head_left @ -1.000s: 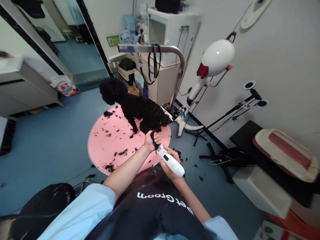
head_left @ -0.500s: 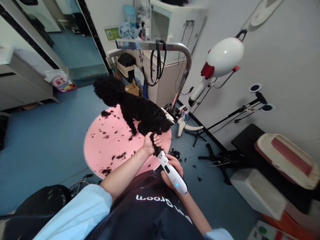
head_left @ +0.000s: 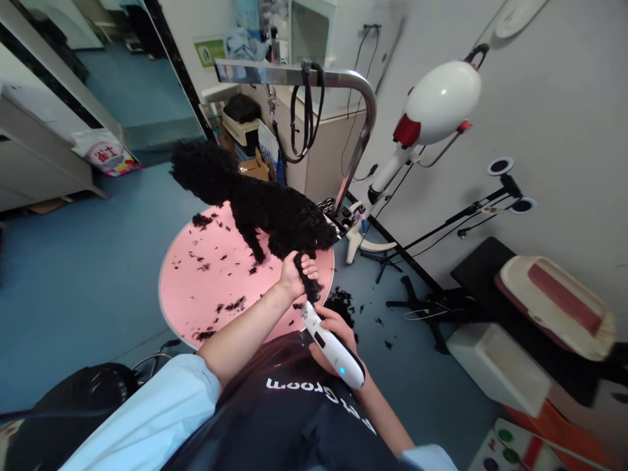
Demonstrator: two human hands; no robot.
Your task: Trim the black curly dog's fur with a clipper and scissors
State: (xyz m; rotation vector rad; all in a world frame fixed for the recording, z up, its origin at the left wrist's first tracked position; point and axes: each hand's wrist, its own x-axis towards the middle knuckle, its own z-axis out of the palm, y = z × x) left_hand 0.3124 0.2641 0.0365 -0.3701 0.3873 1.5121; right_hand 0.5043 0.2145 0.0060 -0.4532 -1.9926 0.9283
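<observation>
Closed tight, the grip of the left hand (head_left: 293, 279) wraps the black curly-furred hind leg (head_left: 309, 284) of a small black poodle (head_left: 265, 212) and holds it out past the edge of the counter. Held this way, the leg looks steadied, with its lower part turned toward the blade. Just below, the grip of the right hand (head_left: 338, 327) is folded around a white plastic electric clipper (head_left: 334, 351). Its cutting head angles up close beside the held paw, and a small blue light shows near its tail end. Beyond the left grip the dog stands on its other legs on the round pink counter (head_left: 186, 294), facing away, so its rear is nearest the person. Black fur clippings (head_left: 230, 304) lie scattered over the pink top and on the blue floor (head_left: 88, 281) right of the grips. Farther off, a chrome grooming arm (head_left: 343, 78) curves above the dog, and black leash loops (head_left: 307, 118) hang slack from it. A white-and-red stand dryer (head_left: 439, 101) stands to the right.
</observation>
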